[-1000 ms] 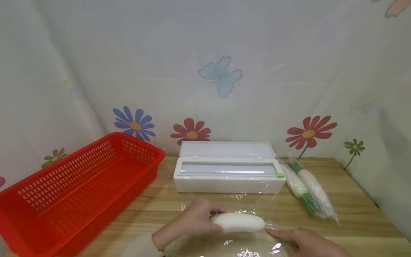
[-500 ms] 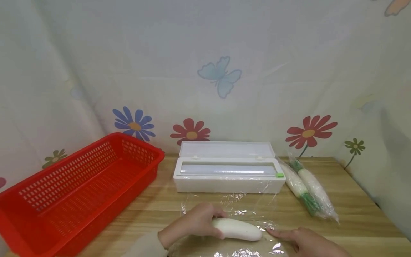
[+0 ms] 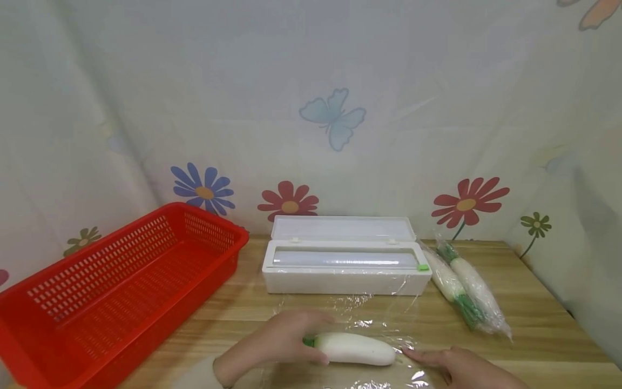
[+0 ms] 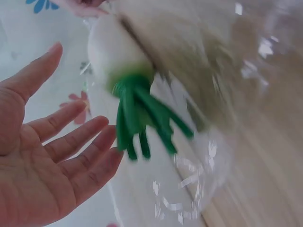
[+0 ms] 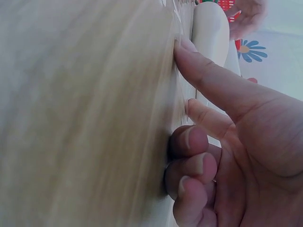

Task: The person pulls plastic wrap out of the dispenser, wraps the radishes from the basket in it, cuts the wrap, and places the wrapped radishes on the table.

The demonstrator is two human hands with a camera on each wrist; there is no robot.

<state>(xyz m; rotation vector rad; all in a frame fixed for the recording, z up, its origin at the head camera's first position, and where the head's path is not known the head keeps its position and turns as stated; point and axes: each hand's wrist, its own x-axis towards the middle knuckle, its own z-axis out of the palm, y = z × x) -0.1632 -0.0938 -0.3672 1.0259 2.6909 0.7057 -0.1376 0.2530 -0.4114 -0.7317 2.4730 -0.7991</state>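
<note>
A white radish [image 3: 359, 348] with a short green top lies crosswise on a sheet of clear cling film [image 3: 363, 324] on the table. My left hand [image 3: 286, 337] is beside its green end. In the left wrist view the fingers of that hand are spread, apart from the green stems [image 4: 137, 109], and hold nothing. Off the radish's other tip, my right hand [image 3: 459, 367] presses on the film with a straight index finger. The right wrist view shows its thumb [image 5: 208, 71] also extended down to the surface, while the other fingers [image 5: 189, 170] are curled under.
Behind the radish stands a white cling film box [image 3: 340, 283], lid raised, with a green slider [image 3: 423, 267]; the sheet runs forward from it. Two wrapped radishes [image 3: 478, 286] lie to its right. A red plastic basket [image 3: 160, 319] takes up the left side.
The radish has shifted slightly towards me on the film. My left hand has released it and moved left, baring its green top. The right hand stays in place.
</note>
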